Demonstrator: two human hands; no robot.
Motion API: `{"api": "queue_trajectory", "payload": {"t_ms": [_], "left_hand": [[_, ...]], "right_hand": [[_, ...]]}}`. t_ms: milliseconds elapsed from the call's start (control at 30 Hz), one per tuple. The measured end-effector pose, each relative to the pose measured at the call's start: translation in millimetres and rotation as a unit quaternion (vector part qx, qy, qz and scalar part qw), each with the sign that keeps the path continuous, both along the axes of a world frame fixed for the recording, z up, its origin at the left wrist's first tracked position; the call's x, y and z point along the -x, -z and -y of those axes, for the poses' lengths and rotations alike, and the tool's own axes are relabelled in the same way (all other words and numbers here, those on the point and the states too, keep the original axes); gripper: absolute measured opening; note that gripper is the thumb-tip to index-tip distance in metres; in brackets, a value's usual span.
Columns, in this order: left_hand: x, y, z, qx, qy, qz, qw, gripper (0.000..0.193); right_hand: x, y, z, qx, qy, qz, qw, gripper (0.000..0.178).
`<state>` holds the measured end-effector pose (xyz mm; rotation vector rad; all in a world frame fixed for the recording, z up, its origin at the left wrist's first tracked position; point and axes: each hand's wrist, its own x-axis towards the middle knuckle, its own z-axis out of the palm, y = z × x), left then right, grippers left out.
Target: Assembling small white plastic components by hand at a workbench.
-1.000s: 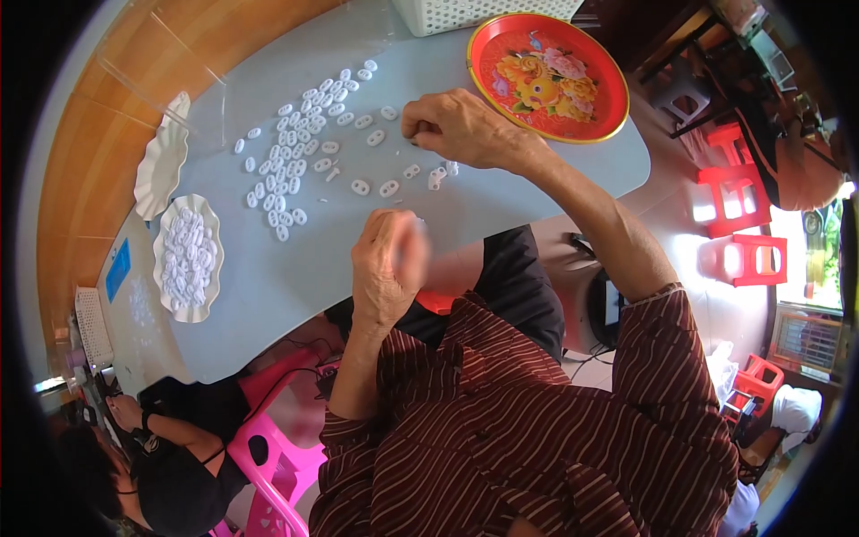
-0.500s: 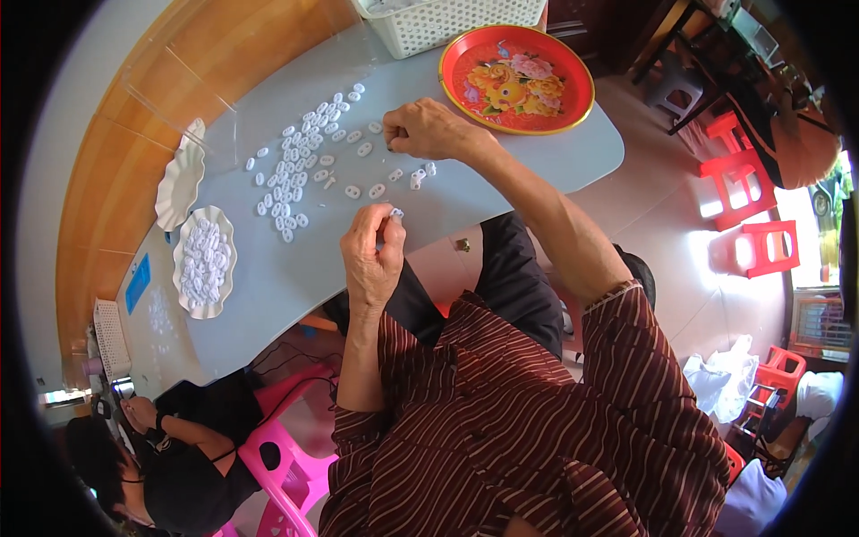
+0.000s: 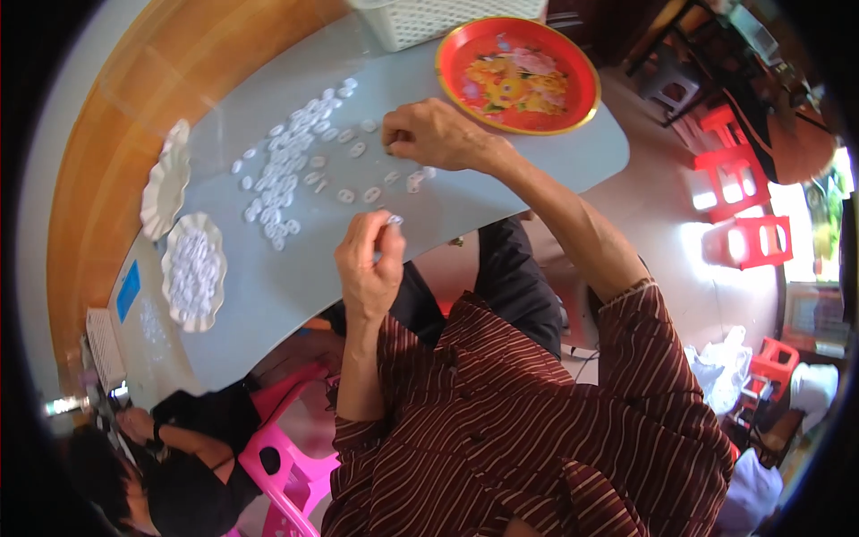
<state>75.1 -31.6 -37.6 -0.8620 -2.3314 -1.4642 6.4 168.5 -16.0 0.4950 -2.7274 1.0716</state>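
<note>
My left hand (image 3: 369, 268) is closed in a pinch near the table's front edge. Between its thumb and forefinger the tip of a small white oval plastic piece (image 3: 395, 220) shows. My right hand (image 3: 437, 134) hovers farther forward over the table, fingers curled together; whatever they may hold is hidden. A loose spread of white oval pieces with dark holes (image 3: 284, 166) lies left of it. Several more sit nearer, among them a little cluster (image 3: 414, 183) just below my right hand.
Two scalloped white dishes stand at the left: one heaped with white pieces (image 3: 185, 224), the other dish (image 3: 152, 201) behind it. A red flowered tray (image 3: 456, 58) and a white perforated basket (image 3: 429, 25) are at the far side. A person in black (image 3: 192, 483) sits at lower left beside a pink chair (image 3: 300, 474).
The whole view has shifted slightly, with the dishes and pieces now a little farther left. Both hands keep nearly the same pose and place.
</note>
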Motion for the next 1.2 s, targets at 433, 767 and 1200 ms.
{"api": "queue_trajectory", "payload": {"t_ms": [433,767,1200], "left_hand": [[-1,-4,3,0.051,-0.001,0.031,0.998,0.006],[1,3,5,0.046,0.003,-0.024,0.999,0.007],[0,3,6,0.047,-0.008,-0.01,0.999,0.006]], "right_hand": [[-4,-36,-109,-0.124,0.044,-0.016,0.991,0.01],[7,-24,-113,-0.069,0.018,0.02,0.997,0.01],[16,-33,-81,-0.287,0.071,0.042,0.955,0.014]]}}
